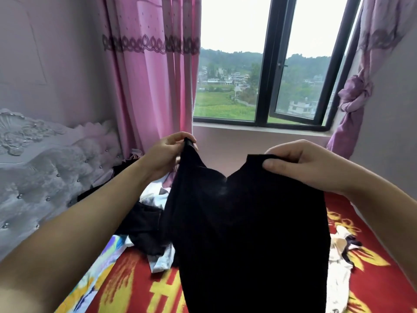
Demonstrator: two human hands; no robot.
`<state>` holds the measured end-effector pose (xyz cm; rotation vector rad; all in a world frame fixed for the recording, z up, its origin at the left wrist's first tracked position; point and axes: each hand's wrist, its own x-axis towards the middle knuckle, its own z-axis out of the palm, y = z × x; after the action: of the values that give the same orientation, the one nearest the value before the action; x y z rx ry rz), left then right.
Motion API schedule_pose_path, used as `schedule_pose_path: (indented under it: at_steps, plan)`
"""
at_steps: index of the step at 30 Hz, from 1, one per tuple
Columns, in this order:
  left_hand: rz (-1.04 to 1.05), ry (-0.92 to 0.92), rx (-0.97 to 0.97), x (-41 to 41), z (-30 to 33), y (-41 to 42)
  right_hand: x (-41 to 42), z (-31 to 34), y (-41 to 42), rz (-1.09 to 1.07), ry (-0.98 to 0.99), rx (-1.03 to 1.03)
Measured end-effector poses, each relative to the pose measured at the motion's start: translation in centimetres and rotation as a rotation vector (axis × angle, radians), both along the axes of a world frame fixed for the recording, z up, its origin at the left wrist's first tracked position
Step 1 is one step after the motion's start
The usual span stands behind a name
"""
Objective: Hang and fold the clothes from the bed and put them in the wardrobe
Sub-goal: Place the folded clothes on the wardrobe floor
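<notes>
Hanging lengthwise, neckline up, the black garment (246,233) is pinched by left hand (167,152) and right hand (302,166).

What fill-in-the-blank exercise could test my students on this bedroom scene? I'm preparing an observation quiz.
1. Both hands, left hand and right hand, hold up a ___ fabric garment.
2. The patterned bedspread is mainly ___.
3. The long curtain left of the window is ___.

Missing words: black; red; pink
</notes>
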<state>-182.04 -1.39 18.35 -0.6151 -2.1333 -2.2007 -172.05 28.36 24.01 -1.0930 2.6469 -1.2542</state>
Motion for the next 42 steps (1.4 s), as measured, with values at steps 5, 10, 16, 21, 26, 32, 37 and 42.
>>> schedule_pose_path:
  at_steps: [5,10,16,21,26,32,37,42]
  plan:
    - [-0.547,-0.153,0.284,3.0,2.1,3.7,1.7,1.4,-2.8,0.063,0.259,0.013]
    - [-0.551,-0.114,0.086,5.1,2.7,6.5,0.8,0.2,-4.7,-0.035,0.464,-0.017]
    - [-0.651,-0.125,-0.023,6.1,3.8,6.1,0.1,-1.2,-5.6,0.011,0.386,-0.029]
    - [-0.397,0.005,-0.269,6.5,4.4,6.0,-0.8,-2.8,-5.2,-0.063,0.301,-0.233]
    - [-0.381,0.069,-0.414,7.2,2.6,5.0,-1.9,-2.2,-4.6,-0.156,0.288,-0.275]
    - [-0.005,0.406,-0.548,6.9,3.9,6.5,-2.9,-3.0,-2.7,-0.023,-0.111,-0.454]
    - [0.04,0.557,-0.649,6.4,6.2,7.0,-3.6,-7.3,-1.1,0.072,-0.351,-0.025]
    - [0.029,0.568,-0.705,6.1,7.7,6.5,-4.4,-11.4,0.3,-0.018,-0.402,0.177]
